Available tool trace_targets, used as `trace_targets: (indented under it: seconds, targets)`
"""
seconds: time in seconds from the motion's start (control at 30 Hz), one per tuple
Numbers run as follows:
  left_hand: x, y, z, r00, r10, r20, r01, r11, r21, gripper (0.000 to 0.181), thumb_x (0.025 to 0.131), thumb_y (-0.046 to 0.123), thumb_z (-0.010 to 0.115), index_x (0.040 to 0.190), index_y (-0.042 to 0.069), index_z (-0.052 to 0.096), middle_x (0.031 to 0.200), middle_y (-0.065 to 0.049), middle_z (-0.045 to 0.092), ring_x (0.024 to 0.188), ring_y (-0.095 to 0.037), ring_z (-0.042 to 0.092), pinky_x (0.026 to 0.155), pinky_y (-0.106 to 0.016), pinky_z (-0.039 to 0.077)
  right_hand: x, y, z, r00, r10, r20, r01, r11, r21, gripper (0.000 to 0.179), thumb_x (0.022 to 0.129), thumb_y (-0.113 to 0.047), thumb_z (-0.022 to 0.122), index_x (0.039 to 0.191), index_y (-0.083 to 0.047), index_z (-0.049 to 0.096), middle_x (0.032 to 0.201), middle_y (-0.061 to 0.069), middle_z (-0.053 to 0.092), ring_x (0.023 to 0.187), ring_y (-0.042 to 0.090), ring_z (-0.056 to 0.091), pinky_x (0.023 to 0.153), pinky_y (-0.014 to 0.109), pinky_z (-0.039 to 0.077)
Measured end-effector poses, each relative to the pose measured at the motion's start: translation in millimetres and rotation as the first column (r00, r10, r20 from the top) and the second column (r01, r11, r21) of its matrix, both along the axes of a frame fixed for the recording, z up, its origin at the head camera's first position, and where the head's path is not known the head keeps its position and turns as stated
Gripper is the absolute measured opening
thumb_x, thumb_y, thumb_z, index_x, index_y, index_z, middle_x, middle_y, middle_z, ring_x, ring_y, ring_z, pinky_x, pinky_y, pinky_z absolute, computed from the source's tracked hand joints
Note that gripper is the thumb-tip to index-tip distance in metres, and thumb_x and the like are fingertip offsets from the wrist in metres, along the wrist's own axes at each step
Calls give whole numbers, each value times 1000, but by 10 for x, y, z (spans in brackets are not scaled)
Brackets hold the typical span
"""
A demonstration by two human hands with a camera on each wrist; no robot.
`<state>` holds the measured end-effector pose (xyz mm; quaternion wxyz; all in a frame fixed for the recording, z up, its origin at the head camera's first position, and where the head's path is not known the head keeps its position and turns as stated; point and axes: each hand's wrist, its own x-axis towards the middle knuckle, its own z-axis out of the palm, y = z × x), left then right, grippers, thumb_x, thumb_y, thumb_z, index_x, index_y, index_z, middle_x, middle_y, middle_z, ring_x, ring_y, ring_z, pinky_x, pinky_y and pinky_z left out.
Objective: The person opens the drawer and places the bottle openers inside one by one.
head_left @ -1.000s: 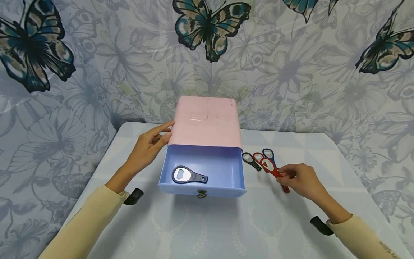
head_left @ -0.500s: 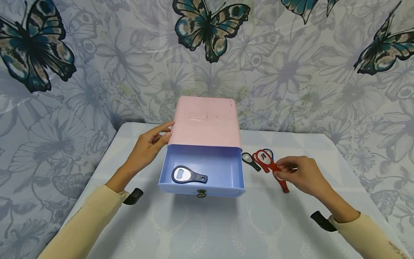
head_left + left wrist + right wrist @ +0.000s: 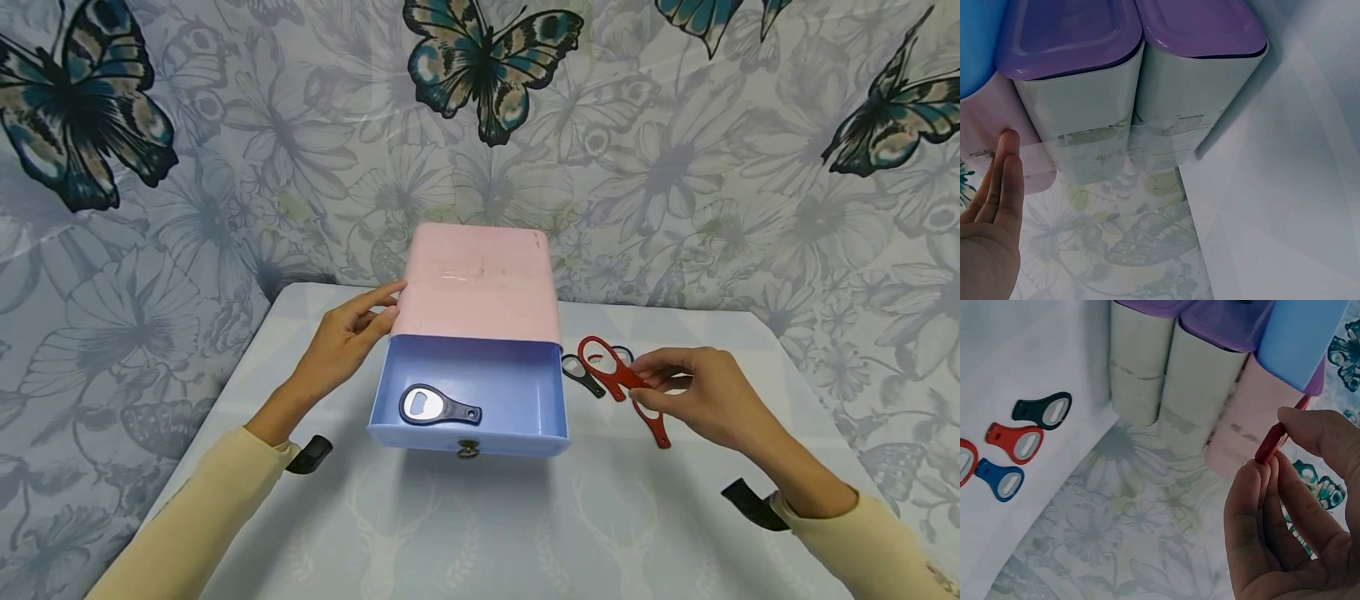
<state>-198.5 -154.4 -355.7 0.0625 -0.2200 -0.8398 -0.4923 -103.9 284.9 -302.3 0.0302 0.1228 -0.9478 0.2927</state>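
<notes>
My right hand [image 3: 701, 392] pinches a red bottle opener [image 3: 626, 380] between thumb and fingertips, its ring pointing left toward the box. In the right wrist view the held opener shows edge-on. Under and around it on the table lie a black opener [image 3: 1041, 411], a blue opener [image 3: 1000, 480] and two more red ones, one a red opener [image 3: 1016, 442] between them. My left hand [image 3: 345, 337] touches the left side of a pink box [image 3: 480, 279] with extended fingers. The box's blue drawer [image 3: 517, 383] is pulled out, and a black bottle opener [image 3: 438, 406] lies inside it.
Wrist views show the pink box as the top of a stack, with whitish units [image 3: 1079, 112] and purple drawers [image 3: 1079, 31] below. A metal knob [image 3: 468, 450] sits on the drawer front. A butterfly-patterned wall [image 3: 675, 167] borders the table's back edge.
My right hand has lifted the red bottle opener off the others and shifted it slightly up and left, uncovering another red one on the table. My left hand and the drawer stay put.
</notes>
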Motion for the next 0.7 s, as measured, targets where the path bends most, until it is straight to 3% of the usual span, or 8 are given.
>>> trace_targets:
  seconds: [0.23,0.7]
  targets:
    - [-9,5,-7,1000,-4,-1,4,1000,4,45,105,33,53,149,40,46,133,-9,60,98,-23,70,71,-34,45,12,-96,131,999,51,-14,-51,999,-4,23,81,-12,84,103,-14,77,89,-4,74,78,7,67,73,22,57]
    - [0,0,-11,1000,-4,0,4,1000,9,46,105,32,53,150,39,45,134,-9,60,101,-23,71,75,-34,47,-44,-295,228,990,144,5,-143,987,-72,24,81,-16,85,104,-11,78,92,-2,74,79,9,68,72,25,58]
